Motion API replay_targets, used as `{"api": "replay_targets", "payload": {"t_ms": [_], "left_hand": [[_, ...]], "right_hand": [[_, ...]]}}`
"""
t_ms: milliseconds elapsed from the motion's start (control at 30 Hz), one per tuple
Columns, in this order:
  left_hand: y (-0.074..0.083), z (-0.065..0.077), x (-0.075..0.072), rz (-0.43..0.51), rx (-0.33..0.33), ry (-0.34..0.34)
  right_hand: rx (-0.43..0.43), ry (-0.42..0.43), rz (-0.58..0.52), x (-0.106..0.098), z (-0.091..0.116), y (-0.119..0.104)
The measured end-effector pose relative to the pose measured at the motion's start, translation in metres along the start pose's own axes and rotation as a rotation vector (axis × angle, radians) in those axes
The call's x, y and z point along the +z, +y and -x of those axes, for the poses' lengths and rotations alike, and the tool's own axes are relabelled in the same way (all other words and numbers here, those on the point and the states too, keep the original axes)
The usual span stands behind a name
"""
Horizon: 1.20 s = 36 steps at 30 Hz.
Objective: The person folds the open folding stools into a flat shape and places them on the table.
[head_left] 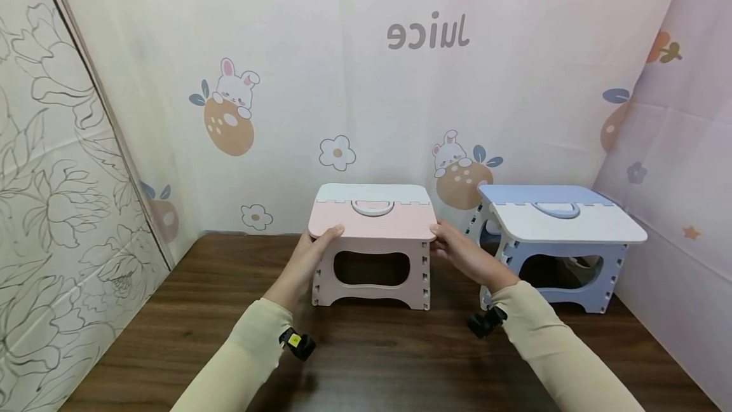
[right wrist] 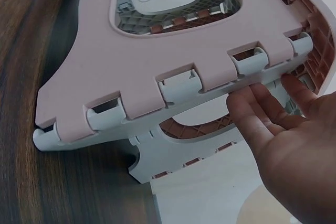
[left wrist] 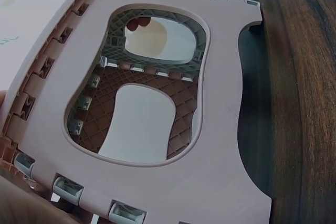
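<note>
A pink and white folding step stool (head_left: 394,224) stands unfolded on the wooden table, its small carrying handle on top. My left hand (head_left: 300,266) grips its left edge, the thumb on the pink top and the other fingers out of sight behind the side. At the opposite edge, my right hand (head_left: 466,256) holds the stool under the rim. In the right wrist view, the fingertips (right wrist: 239,100) touch the white side panel below the top. The left wrist view looks through the oval cutout in the pink front panel (left wrist: 226,77).
A blue and white folding stool (head_left: 572,224) stands unfolded to the right, close to my right forearm. The brown wooden table (head_left: 366,361) lies beneath both. Behind hangs a printed curtain (head_left: 297,81), with more patterned cloth at either side.
</note>
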<state>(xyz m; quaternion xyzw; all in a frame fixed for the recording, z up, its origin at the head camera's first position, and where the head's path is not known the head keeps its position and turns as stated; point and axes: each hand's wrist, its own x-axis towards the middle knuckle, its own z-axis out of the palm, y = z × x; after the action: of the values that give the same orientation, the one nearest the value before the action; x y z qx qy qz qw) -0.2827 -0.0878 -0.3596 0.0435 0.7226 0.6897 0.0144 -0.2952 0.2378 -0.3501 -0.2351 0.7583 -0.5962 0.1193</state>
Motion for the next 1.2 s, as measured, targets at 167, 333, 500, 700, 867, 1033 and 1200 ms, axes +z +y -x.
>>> {"api": "replay_targets", "payload": {"t_ms": [167,333,500,700,867,1033,1200], "left_hand": [[0.001,0.001,0.000,-0.002,-0.006,0.003],[0.000,0.000,0.001,-0.005,-0.004,-0.003],[0.002,0.000,0.000,-0.017,0.003,-0.008],[-0.002,0.000,-0.005,-0.008,0.001,-0.049],[-0.007,0.002,-0.013,-0.008,-0.004,-0.100],[-0.009,0.002,-0.018,-0.030,-0.004,-0.130],[-0.014,0.004,-0.023,-0.119,-0.002,-0.137]], "right_hand": [[0.043,0.030,0.049,0.001,0.000,0.001],[0.034,0.086,0.148,0.004,0.002,0.000],[-0.040,0.142,0.275,0.008,0.004,-0.002],[-0.064,0.137,0.323,0.010,0.009,0.003],[-0.058,0.113,0.348,0.012,0.014,0.005],[-0.036,0.102,0.357,0.014,0.016,0.005],[0.008,0.119,0.398,0.016,0.020,0.008]]}}
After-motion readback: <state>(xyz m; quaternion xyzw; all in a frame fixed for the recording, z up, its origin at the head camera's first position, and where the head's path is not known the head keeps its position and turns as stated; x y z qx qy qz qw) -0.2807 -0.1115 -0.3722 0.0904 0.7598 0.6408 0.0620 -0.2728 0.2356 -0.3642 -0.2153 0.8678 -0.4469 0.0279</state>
